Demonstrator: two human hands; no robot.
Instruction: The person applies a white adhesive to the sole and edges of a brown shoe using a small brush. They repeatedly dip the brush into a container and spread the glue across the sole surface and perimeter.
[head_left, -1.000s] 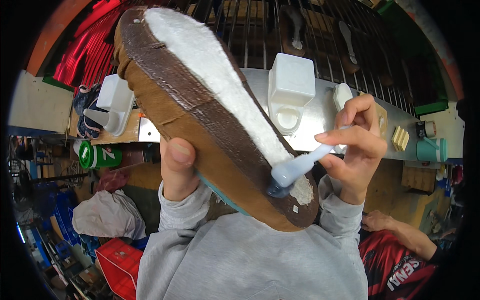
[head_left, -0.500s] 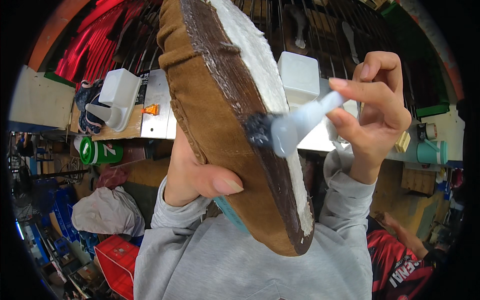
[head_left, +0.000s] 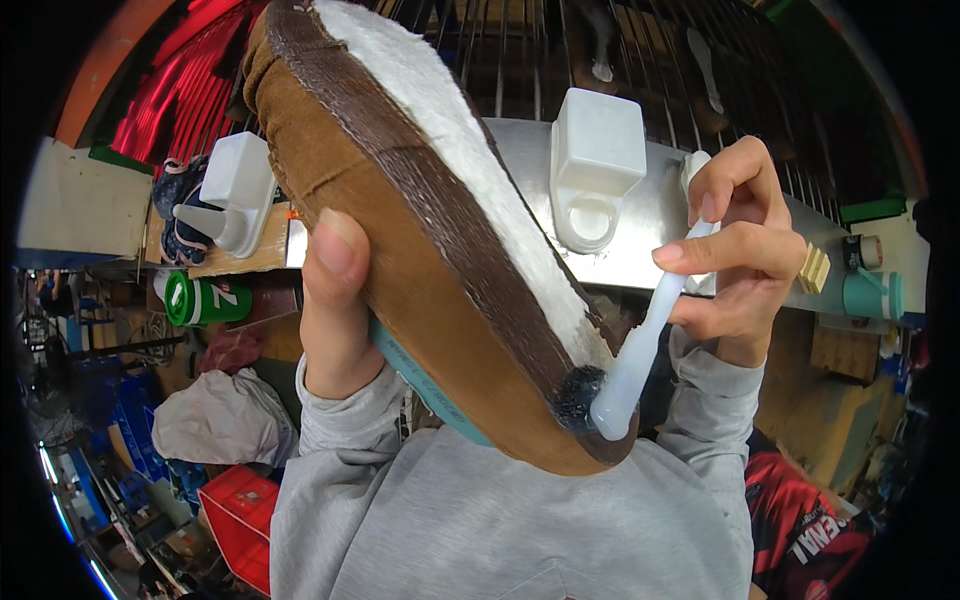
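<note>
My left hand (head_left: 340,310) grips a brown suede shoe (head_left: 400,270), thumb against its side, the other fingers hidden behind it. The shoe is tilted, its white fuzzy sole surface turned toward the right and a glossy dark brown band running along the edge. A teal lining or insole shows at its lower left. Between the thumb and fingers of my right hand (head_left: 740,250) is a brush (head_left: 645,345) with a whitish handle and black round bristles. The bristles touch the dark band near the shoe's lower right end.
Behind the shoe, a white glue container (head_left: 598,150) stands on a metal surface; a similar white container (head_left: 238,190) stands at left. Metal rods form a rack at the back. A green tub (head_left: 205,300), a red crate (head_left: 240,520) and another person's red-and-black shirt (head_left: 800,520) are around the bench.
The shoe has shifted left and tilted further over. The brush has moved down along the dark band toward the lower end. My left thumb is now higher and further left.
</note>
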